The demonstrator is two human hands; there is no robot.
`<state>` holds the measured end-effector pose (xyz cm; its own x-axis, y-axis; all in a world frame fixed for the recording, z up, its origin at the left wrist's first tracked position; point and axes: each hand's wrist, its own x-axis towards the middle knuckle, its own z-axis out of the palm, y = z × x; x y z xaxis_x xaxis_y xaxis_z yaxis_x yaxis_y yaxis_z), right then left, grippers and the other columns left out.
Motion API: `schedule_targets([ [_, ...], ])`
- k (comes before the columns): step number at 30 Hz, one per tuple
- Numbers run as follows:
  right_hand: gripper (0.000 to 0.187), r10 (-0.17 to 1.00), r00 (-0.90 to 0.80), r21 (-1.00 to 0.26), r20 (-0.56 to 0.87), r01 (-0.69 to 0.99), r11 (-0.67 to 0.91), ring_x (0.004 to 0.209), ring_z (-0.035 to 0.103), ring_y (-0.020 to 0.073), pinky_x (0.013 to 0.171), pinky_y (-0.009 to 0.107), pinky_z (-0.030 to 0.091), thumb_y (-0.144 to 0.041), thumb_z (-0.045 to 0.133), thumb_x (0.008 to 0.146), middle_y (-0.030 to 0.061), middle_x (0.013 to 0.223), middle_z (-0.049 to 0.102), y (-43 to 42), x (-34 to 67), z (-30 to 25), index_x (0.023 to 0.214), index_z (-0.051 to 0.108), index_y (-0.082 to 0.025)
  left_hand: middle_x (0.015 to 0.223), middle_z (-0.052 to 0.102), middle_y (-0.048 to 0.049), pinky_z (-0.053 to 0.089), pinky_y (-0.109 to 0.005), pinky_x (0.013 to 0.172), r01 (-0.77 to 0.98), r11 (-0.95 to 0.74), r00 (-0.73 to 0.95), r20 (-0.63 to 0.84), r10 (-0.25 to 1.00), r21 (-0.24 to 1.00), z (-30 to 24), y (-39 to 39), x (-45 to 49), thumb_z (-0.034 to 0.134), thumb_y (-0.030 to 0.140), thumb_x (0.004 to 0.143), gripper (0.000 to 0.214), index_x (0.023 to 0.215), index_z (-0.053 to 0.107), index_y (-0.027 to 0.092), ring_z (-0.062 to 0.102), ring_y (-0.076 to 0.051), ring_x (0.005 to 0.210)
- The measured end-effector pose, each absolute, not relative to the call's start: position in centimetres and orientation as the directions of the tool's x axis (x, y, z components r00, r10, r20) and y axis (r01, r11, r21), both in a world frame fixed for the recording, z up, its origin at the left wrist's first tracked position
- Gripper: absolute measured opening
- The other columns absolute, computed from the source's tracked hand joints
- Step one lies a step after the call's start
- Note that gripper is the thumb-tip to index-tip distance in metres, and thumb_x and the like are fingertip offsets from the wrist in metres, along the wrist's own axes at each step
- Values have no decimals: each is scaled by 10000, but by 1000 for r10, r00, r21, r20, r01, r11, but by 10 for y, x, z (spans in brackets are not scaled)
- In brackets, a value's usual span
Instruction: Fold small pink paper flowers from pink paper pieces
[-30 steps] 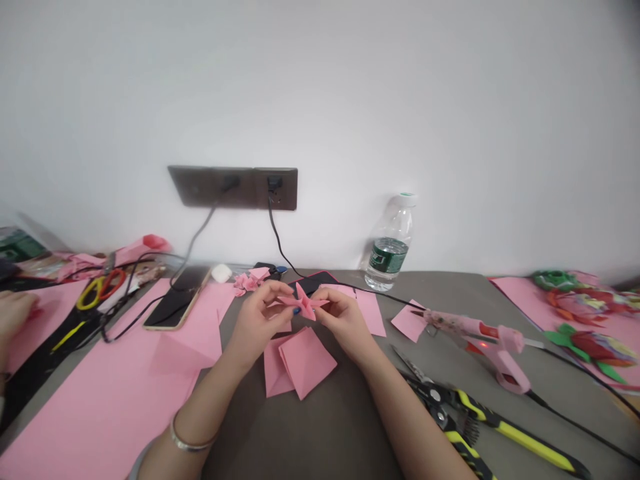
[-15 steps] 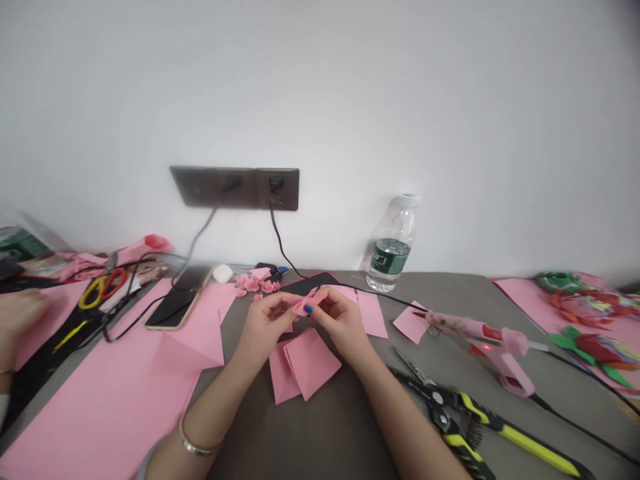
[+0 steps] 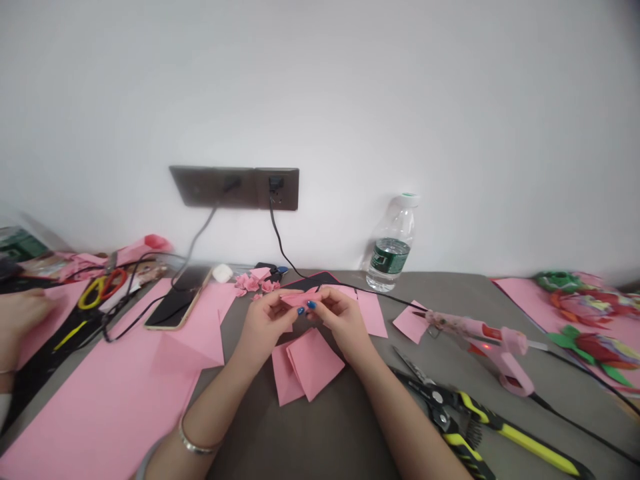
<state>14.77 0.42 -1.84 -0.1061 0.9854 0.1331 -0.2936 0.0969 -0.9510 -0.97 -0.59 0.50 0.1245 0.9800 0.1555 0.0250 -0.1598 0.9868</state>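
The left hand [image 3: 264,327] and right hand [image 3: 345,325] both pinch the folded paper [image 3: 298,299], which lies at two o'clock from the left and ten o'clock from the right.

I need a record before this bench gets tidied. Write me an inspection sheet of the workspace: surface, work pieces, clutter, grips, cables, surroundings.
Surface: grey-brown tabletop, partly covered by large pink sheets at left.
Work pieces: folded pink paper, partly hidden; overlapping pink squares lie nearer the body.
Clutter: phone at left; water bottle by the wall; glue gun, red light lit, and black-and-yellow hand tools at right.
Grips: left grip and right grip both pinch the folded pink paper.
Cables: grey cable and black cable hang from wall sockets; a black cord leaves the glue gun.
Surroundings: pale wall behind; another person's hand at left edge.
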Motion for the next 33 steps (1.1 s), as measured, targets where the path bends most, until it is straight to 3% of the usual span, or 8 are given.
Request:
schedule_targets([
  [3,293,987,-67,-955,144,-271,121,586,564,127,549,248,455,-449,772,727,-15,663,603,5,149,-19,727,632,-192,966,774,-64,557,-295,789,1,-157,110,156,982,988,4,-4,-10,698,222,761,187,939,729,174,711,-214,909],
  [8,300,991,-38,-925,127,-365,104,595,577,115,586,241,477,-384,817,683,-33,707,621,6,148,-17,786,595,-211,927,770,-58,540,-257,704,-27,-90,145,93,985,996,7,-5,-9,703,227,744,211,947,729,173,703,-197,857],
  [12,302,993,-79,-930,83,-363,49,599,591,120,605,255,489,-393,814,681,-17,711,642,5,148,-16,835,642,-198,659,695,1,483,-212,567,59,-91,93,85,992,994,9,-5,-11,702,262,746,93,733,698,170,635,-137,625],
  [15,269,992,-89,-940,89,-337,54,599,587,119,601,255,486,-398,802,696,-15,693,627,5,148,-15,741,639,-189,548,606,37,445,-193,509,93,-96,19,95,995,991,8,-4,-12,692,298,755,175,641,650,173,554,-100,513],
  [20,263,992,-94,-942,89,-333,53,609,585,126,604,262,488,-404,803,691,-11,699,629,4,148,-15,755,659,-194,563,637,27,471,-190,496,53,-80,45,78,996,995,7,-3,-13,687,315,770,172,688,669,165,556,-83,461],
  [22,269,994,-81,-937,79,-347,47,617,587,126,616,267,491,-403,810,682,-7,719,635,4,149,-14,766,667,-192,580,648,31,497,-189,507,29,-95,61,93,994,995,7,-3,-14,692,282,768,114,792,702,171,582,-87,477],
  [25,275,996,-68,-927,64,-373,34,629,591,131,630,270,490,-398,823,669,-8,709,631,5,150,-15,756,667,-188,626,657,43,551,-194,555,-12,-144,86,144,986,990,7,-2,-17,710,227,753,198,949,715,199,647,-104,561],
  [33,302,995,-93,-898,47,-440,1,617,573,114,613,254,472,-387,817,688,-22,719,607,4,152,-15,908,711,-210,711,750,-6,608,-209,592,-12,-160,106,160,981,987,5,-2,-24,755,222,725,79,787,736,178,731,-146,605],
])
